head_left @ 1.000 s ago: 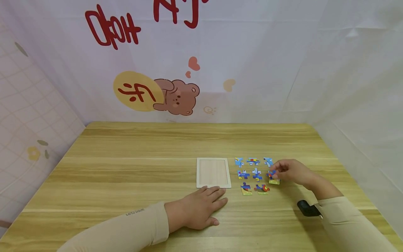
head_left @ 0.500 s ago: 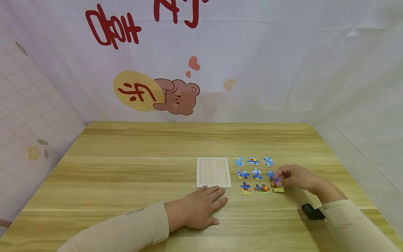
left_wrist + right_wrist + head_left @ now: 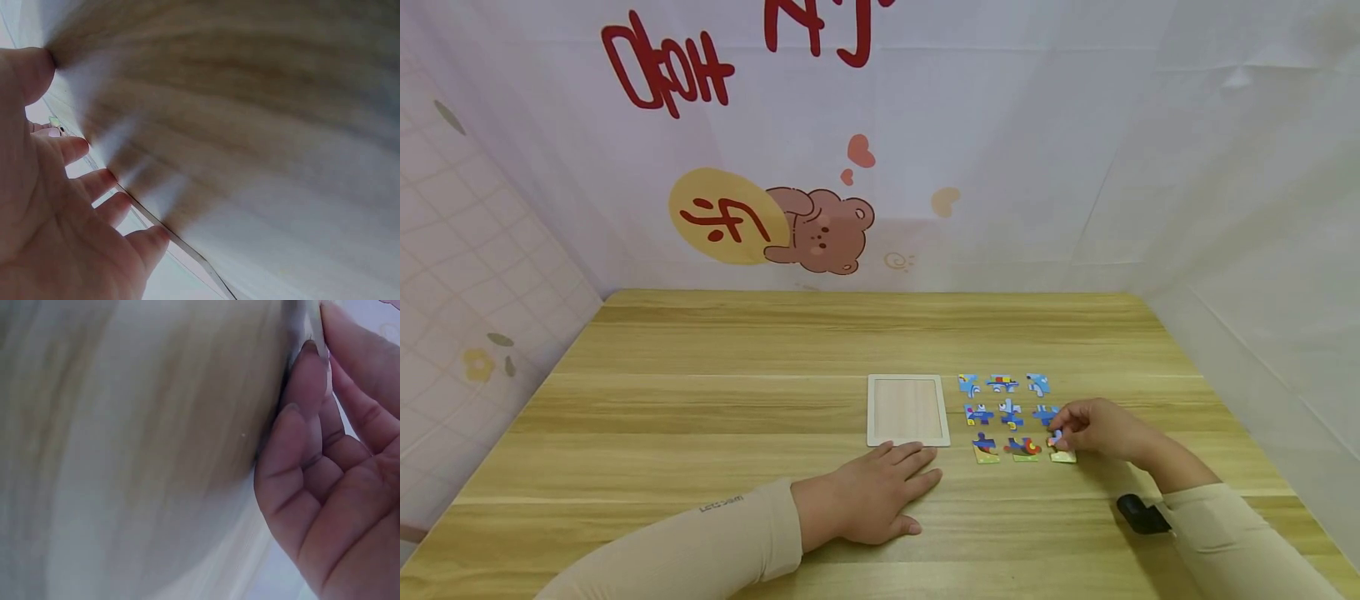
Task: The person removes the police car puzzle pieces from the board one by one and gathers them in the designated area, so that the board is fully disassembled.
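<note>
My right hand [image 3: 1103,429] pinches a jigsaw puzzle piece [image 3: 1063,456] with a pale yellow-green edge, at the near right corner of a group of colourful pieces. The fingers partly cover it. In the right wrist view, only a thin edge of the puzzle piece [image 3: 317,331] shows between thumb and finger; the other fingers curl inward. My left hand [image 3: 883,496] lies palm down with fingers spread, its fingertips at the near edge of a pale wooden puzzle frame [image 3: 871,412]. From the left wrist view, the left hand [image 3: 69,206] has its fingertips along that frame's rim [image 3: 194,253].
Several other puzzle pieces lie in rows right of the frame, including a blue one [image 3: 1011,413] in the middle and a red-and-yellow one [image 3: 1024,449] nearest the held piece. A black device [image 3: 1141,515] sits at the right wrist. White printed cloth [image 3: 1000,167] hangs behind the wooden table [image 3: 737,350].
My right hand has brought the puzzle piece nearer to me and slightly right, down to the front row; over the last half second it barely shifted. My left hand has stayed put.
</note>
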